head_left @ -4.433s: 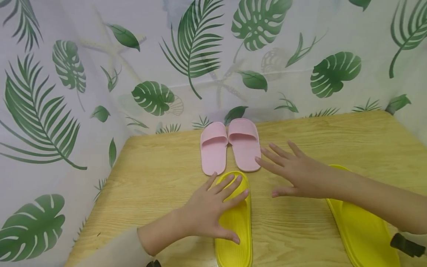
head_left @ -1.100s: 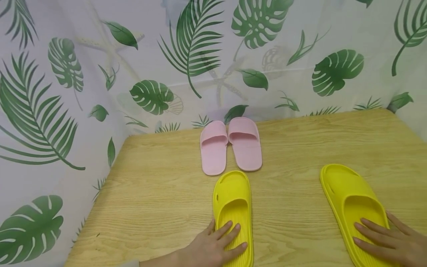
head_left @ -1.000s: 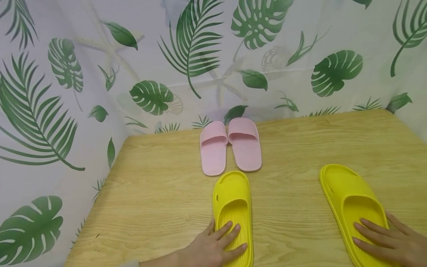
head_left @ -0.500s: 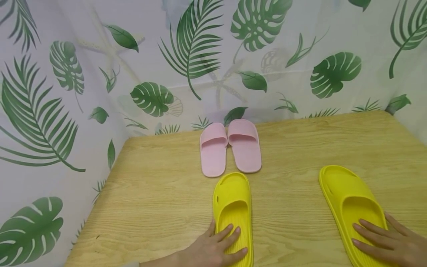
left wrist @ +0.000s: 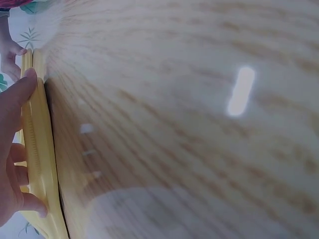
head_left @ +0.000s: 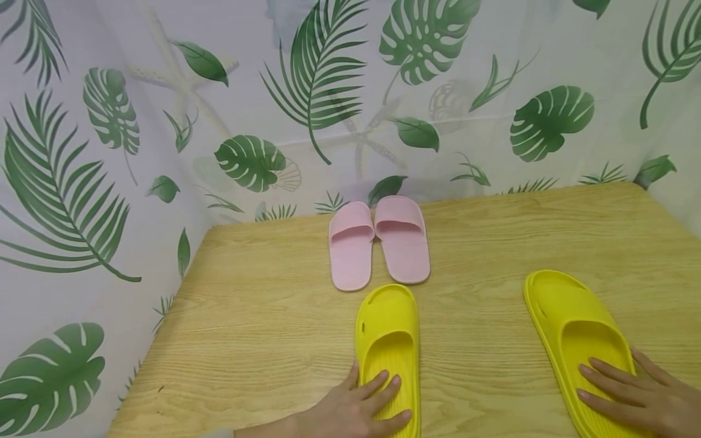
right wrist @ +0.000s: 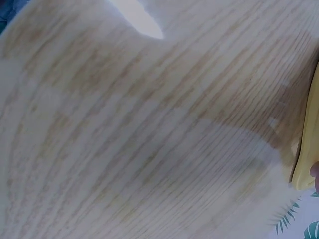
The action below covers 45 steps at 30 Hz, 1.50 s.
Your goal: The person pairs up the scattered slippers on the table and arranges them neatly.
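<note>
Where frame ends, right hand (head_left: 638,398) vanishes.

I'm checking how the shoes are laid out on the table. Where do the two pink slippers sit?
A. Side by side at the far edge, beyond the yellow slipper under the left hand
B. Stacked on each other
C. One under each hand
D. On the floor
A: the pink slippers lie side by side near the leaf-print curtain, just beyond the toe of the yellow slipper that the left hand rests on.
</note>
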Each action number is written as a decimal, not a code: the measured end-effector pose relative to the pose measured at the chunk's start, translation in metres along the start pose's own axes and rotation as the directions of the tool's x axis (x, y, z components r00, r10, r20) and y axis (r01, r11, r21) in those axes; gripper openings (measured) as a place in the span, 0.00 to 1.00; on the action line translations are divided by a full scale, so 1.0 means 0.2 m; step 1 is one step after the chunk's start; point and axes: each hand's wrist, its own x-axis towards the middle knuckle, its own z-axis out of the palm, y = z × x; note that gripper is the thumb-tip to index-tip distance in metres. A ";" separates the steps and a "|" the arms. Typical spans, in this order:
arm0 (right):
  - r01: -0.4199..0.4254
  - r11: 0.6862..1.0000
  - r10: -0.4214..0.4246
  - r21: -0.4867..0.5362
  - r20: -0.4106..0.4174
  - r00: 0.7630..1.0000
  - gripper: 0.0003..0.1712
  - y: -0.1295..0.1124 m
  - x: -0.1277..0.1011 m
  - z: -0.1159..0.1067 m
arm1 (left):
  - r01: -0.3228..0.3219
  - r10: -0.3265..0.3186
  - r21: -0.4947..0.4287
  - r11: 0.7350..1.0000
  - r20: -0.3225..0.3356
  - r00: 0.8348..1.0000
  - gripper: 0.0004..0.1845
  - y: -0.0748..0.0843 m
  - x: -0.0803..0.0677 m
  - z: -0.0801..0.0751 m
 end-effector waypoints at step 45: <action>-0.034 0.999 0.034 0.002 -0.020 0.999 0.46 0.02 0.02 0.03 | -0.084 0.081 0.096 0.992 0.037 0.996 0.32 -0.01 0.13 -0.01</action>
